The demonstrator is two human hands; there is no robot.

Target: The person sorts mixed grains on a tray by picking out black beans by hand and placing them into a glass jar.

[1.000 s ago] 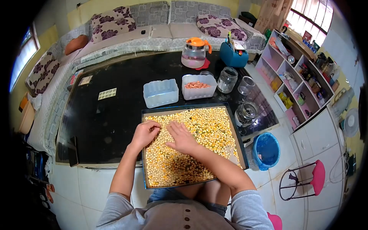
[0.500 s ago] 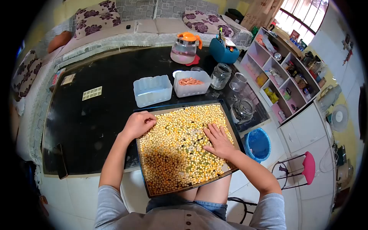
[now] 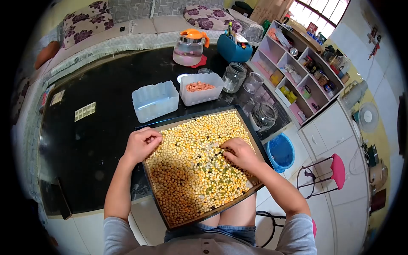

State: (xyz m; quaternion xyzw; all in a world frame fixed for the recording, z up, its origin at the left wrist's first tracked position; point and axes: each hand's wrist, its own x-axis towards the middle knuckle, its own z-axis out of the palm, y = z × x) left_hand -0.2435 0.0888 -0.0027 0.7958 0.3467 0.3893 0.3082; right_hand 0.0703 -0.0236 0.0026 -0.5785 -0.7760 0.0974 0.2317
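Note:
A shallow dark-rimmed tray (image 3: 250,188) rests tilted across the lap and the table edge. Spread over it is a layer of yellow corn kernels and round beans (image 3: 191,165), with green and black pieces among them. At the tray's upper left rim is my left hand (image 3: 142,145), its fingers curled together over the edge; what they hold, if anything, is hidden. My right hand (image 3: 243,154) touches the layer at the right, thumb and fingers drawn into a pinch. Whatever lies between those fingertips is too small to make out.
Beyond the tray stand a translucent plastic container (image 3: 155,104) and another (image 3: 202,94) holding reddish peanuts. Glass jars (image 3: 234,77) and an orange-lidded jug (image 3: 188,47) are behind them on the black table (image 3: 93,148). A blue bucket (image 3: 280,152) sits at the right.
My right hand has gone from lying flat with fingers spread to a curled pinch, slightly further left. My left hand stays at the tray's rim. The view has shifted and turned a little.

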